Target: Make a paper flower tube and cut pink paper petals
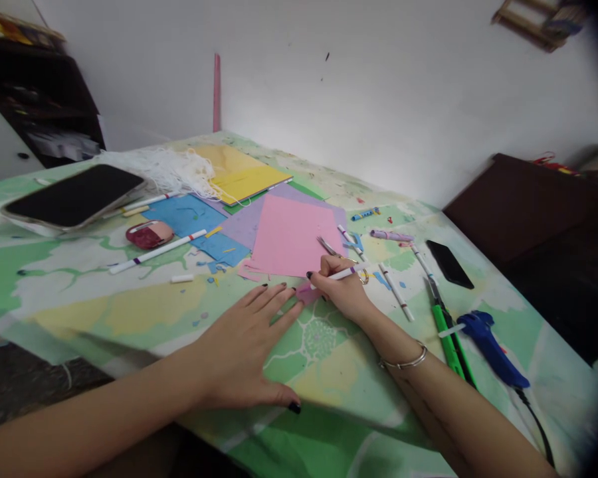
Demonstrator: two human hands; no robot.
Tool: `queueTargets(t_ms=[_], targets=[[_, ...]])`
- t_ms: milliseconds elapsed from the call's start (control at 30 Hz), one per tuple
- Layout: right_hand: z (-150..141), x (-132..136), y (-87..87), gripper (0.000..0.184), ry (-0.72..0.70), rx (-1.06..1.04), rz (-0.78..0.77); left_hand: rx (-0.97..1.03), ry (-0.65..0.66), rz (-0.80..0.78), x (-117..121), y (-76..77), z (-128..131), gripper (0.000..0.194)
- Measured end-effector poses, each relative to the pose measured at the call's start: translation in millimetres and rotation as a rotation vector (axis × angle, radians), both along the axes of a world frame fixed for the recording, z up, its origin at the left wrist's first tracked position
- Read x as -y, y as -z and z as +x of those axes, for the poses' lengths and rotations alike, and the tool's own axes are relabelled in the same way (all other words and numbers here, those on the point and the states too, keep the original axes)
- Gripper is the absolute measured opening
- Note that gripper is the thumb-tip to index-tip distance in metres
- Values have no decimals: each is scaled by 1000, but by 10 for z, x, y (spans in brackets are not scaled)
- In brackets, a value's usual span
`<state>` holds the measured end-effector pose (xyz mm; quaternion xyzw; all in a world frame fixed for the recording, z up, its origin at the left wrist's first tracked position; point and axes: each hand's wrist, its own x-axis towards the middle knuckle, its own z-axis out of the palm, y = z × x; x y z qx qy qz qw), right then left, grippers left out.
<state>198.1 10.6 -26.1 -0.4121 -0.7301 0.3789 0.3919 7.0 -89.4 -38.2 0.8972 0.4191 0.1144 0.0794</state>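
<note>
My right hand (346, 287) grips a white marker (335, 274) with a purple band, its tip end over a small pink paper piece (307, 292) on the table. Spread flat on the cloth, my left hand (249, 338) reaches that small piece with its fingertips. Just beyond lies a large pink sheet (296, 232), on top of a lilac sheet (242, 222). Scissors (327, 246) rest on the pink sheet's corner, their handles partly hidden behind my right hand.
Left stand a phone (74, 196), white yarn (162, 172) and a pink case (149, 234). Blue paper (194, 222) and yellow sheets (242, 172) lie behind. To the right are several markers, a green cutter (446, 342), a blue glue gun (496, 348) with a cord and a black slab (449, 263).
</note>
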Motion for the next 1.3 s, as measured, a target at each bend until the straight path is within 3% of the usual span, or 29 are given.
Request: queueTargets(t_ms=[833,1300], targets=[[11,-5,-5,30,0,85,72,-8,-12,-5,13,-18,1,106],[14,13,-8,32,0,94,39,3,-16,-9,15,-19,6,106]])
